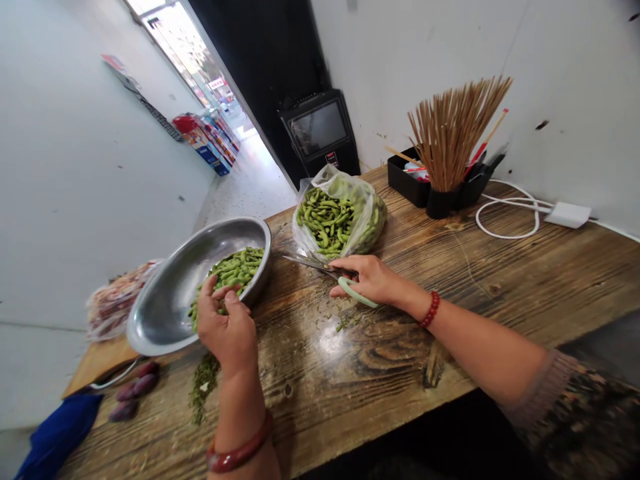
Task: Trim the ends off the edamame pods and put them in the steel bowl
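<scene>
Plainly, metal bowl point(173, 293) and plastic bag point(376, 217) both hold green pods point(246, 265).

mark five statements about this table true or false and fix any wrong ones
1. The right hand holds the scissors. True.
2. The left hand is nearer to the metal bowl than to the plastic bag. True.
3. The plastic bag is tied shut. False: its mouth is open, showing green pods inside.
4. Thin brown sticks stand in a black cup. True.
5. The metal bowl is to the right of the plastic bag. False: it is to the left.
</scene>
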A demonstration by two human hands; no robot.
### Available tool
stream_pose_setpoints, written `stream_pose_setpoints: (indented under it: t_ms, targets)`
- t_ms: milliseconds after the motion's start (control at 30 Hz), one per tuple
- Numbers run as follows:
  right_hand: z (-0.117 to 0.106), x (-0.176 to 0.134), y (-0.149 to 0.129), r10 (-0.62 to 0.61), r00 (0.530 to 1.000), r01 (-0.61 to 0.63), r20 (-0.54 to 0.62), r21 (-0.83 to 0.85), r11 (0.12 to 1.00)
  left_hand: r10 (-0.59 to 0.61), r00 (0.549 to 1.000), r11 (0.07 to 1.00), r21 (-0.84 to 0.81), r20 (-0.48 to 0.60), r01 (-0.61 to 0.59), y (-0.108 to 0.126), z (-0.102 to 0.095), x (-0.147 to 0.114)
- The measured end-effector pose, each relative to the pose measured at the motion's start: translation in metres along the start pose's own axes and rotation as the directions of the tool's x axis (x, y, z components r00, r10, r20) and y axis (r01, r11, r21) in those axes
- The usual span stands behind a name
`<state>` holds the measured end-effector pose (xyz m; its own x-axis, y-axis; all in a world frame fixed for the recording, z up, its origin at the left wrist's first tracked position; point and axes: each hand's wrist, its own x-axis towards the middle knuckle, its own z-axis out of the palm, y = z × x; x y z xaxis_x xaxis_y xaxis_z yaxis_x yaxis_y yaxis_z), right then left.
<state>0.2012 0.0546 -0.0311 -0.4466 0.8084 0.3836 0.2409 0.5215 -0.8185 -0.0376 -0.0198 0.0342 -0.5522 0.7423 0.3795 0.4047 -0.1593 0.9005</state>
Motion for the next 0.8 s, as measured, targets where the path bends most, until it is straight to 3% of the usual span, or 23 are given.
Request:
stream_pose_setpoints:
  t_ms: [67,100,167,200,267,333,467,533,600,700,733,800]
  targets:
    - [0.000,0.000,-0.001,0.006,1.000,-0.006,-0.007,0.009,1.000,0.080,0.993,0.997,0.008,-0.091,-0.080,0.002,0.006,-0.004]
    - [0.000,0.000,-0.001,0.010,1.000,-0.010,-0.012,0.014,1.000,0.067,0.994,0.996,-0.059,-0.081,-0.072,0.003,0.010,-0.007]
    - [0.000,0.000,-0.001,0.015,1.000,-0.014,-0.020,0.023,1.000,-0.074,0.994,0.960,-0.265,0.079,0.093,0.004,0.018,-0.012]
    - [0.000,-0.001,-0.001,0.017,1.000,-0.016,-0.023,0.024,1.000,-0.162,0.968,0.913,-0.343,0.194,0.222,0.003,0.022,-0.015]
    - [0.000,-0.001,-0.001,0.022,0.999,-0.022,-0.024,0.017,1.000,-0.309,0.854,0.790,-0.386,0.419,0.476,0.002,0.028,-0.020]
    - [0.001,-0.001,0.000,0.029,0.999,-0.029,-0.023,0.007,1.000,-0.390,0.741,0.683,-0.368,0.547,0.631,-0.001,0.034,-0.025]
    - [0.001,-0.001,0.001,0.022,1.000,-0.022,-0.019,-0.005,1.000,-0.451,0.600,0.569,-0.305,0.661,0.763,-0.005,0.045,-0.034]
    - [0.000,0.000,0.001,0.022,0.999,-0.023,-0.029,-0.011,1.000,-0.463,0.570,0.577,-0.257,0.679,0.775,-0.008,0.048,-0.035]
    - [-0.001,0.000,0.001,0.025,0.999,-0.026,-0.044,-0.011,1.000,-0.459,0.627,0.648,-0.246,0.629,0.721,-0.013,0.046,-0.032]
    - [-0.002,0.001,0.000,0.021,0.997,-0.021,-0.080,0.004,1.000,-0.398,0.797,0.822,-0.211,0.454,0.530,-0.025,0.041,-0.024]
    - [-0.002,0.001,0.000,0.019,0.996,-0.018,-0.087,0.008,1.000,-0.370,0.834,0.867,-0.170,0.410,0.468,-0.029,0.040,-0.021]
    - [-0.002,0.001,-0.001,0.020,0.996,-0.019,-0.087,0.016,1.000,-0.333,0.859,0.911,-0.101,0.388,0.399,-0.035,0.040,-0.019]
